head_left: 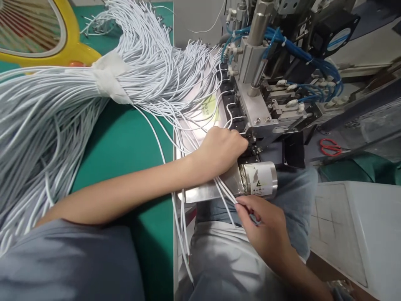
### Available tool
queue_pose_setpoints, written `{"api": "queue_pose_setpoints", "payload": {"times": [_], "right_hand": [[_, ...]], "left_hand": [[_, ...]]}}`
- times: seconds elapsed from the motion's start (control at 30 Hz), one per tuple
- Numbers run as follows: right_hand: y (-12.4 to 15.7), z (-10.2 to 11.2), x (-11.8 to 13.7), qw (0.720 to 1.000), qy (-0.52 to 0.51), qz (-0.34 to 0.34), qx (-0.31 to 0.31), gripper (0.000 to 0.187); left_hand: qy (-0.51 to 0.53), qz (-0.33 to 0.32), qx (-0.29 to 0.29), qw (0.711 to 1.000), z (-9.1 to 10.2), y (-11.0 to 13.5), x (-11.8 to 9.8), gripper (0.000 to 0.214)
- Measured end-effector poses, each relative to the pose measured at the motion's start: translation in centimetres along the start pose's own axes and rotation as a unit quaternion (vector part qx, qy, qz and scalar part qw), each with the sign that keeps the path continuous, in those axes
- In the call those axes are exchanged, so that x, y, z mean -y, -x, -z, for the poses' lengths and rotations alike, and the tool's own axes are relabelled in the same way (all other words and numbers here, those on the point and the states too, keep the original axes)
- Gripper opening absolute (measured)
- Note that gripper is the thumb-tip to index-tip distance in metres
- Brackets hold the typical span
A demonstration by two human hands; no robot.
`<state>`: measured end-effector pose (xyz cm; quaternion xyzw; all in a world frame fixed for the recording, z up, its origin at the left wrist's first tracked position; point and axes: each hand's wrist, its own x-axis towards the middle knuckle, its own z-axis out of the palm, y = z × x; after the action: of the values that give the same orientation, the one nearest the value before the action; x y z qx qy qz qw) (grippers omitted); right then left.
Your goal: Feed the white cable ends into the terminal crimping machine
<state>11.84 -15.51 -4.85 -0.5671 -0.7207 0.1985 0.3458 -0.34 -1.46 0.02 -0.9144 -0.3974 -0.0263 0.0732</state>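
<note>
My left hand is closed at the front edge of the machine, its fingertips hidden behind the knuckles. What it grips there I cannot make out. Below it, over my lap, my right hand pinches white cables between thumb and fingers. Those cables run up under my left wrist. A large bundle of white cables, tied with a white wrap, spreads from the left toward the machine's metal plate. Several single cables lead into the machine's dark slots.
A yellow racket-like frame lies at the upper left on the green mat. A labelled metal cylinder sticks out beside my right hand. Red-handled scissors lie right of the machine. A white surface stands at the right.
</note>
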Motion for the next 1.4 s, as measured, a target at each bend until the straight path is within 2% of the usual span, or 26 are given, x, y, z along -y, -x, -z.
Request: {"api": "queue_pose_setpoints", "payload": {"times": [0.13, 0.27, 0.37, 0.47, 0.6, 0.67, 0.77, 0.9, 0.97, 1.07, 1.13, 1.3, 1.4], "right_hand": [[-1.2, 2.1, -0.2, 0.998, 0.038, 0.041, -0.025, 0.016], [-2.4, 3.5, -0.7, 0.995, 0.033, 0.056, -0.069, 0.018], [-3.5, 3.5, -1.4, 0.984, -0.051, 0.022, -0.168, 0.021], [-4.8, 3.1, -2.0, 0.952, -0.172, -0.005, -0.254, 0.03], [-6.1, 2.7, -2.1, 0.916, -0.26, 0.001, -0.307, 0.031], [-6.2, 2.7, -2.0, 0.912, -0.277, -0.013, -0.301, 0.031], [-6.0, 2.9, -2.2, 0.921, -0.276, -0.032, -0.275, 0.027], [-5.8, 3.5, -2.7, 0.932, -0.27, 0.013, -0.244, 0.019], [-5.9, 3.8, -2.9, 0.923, -0.307, 0.039, -0.229, 0.019], [-6.2, 4.1, -2.8, 0.914, -0.341, 0.043, -0.214, 0.016], [-6.4, 4.3, -2.8, 0.924, -0.317, 0.041, -0.21, 0.012], [-6.6, 4.8, -2.8, 0.95, -0.256, 0.036, -0.174, 0.009], [-6.8, 5.4, -2.8, 0.971, -0.197, 0.007, -0.134, 0.009]], "left_hand": [[0.13, -0.107, -0.064, 0.984, 0.5, 0.4, -1.0, 0.026], [0.297, -0.17, -0.098, 0.935, 0.4, 0.7, -1.3, 0.035], [0.368, -0.163, -0.135, 0.905, 0.2, 0.6, -0.9, 0.033], [0.4, -0.137, -0.177, 0.889, 0.1, 0.2, -0.5, 0.025], [0.403, -0.168, -0.179, 0.881, 0.3, -0.2, -0.1, 0.019], [0.386, -0.172, -0.169, 0.891, 0.4, -0.2, -0.1, 0.02], [0.374, -0.142, -0.185, 0.898, 0.6, -0.1, 0.0, 0.02], [0.376, -0.144, -0.174, 0.899, 0.6, -0.1, 0.2, 0.02], [0.37, -0.16, -0.168, 0.9, 0.5, -0.1, 0.3, 0.018], [0.361, -0.183, -0.165, 0.899, 0.5, -0.2, 0.3, 0.018], [0.367, -0.203, -0.16, 0.894, 0.4, -0.1, 0.2, 0.018], [0.438, -0.222, -0.175, 0.854, -0.1, -0.1, -0.1, 0.013], [0.421, -0.216, -0.186, 0.861, -0.2, -0.1, -0.2, 0.014]]}}
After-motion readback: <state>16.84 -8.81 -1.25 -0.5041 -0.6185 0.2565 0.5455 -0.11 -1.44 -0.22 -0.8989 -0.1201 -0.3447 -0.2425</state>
